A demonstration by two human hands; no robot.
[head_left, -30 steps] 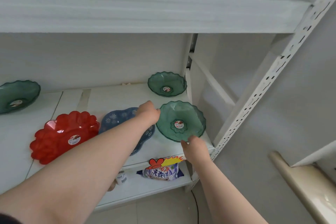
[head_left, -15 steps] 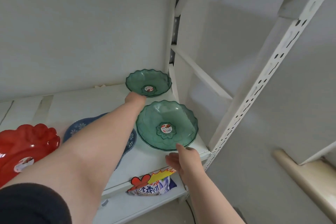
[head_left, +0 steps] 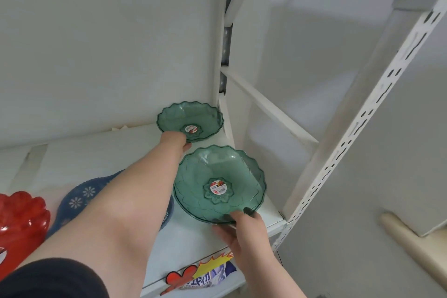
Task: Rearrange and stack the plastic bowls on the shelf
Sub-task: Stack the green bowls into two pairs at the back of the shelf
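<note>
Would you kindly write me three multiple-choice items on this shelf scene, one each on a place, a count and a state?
1. Where is the smaller green bowl?
A. At the back of the shelf, near the corner
B. On the lower shelf
C. Inside the red bowl

2. How many green bowls are in view?
A. One
B. Two
C. Four

3. What is the right hand doing?
A. Hanging free
B. Gripping the near rim of the larger green bowl
C. Holding the blue bowl

Answers:
1 A, it sits behind the larger bowl by the rear post.
2 B, only these two are green; the others are red and blue.
3 B, its fingertips show through the rim.
</note>
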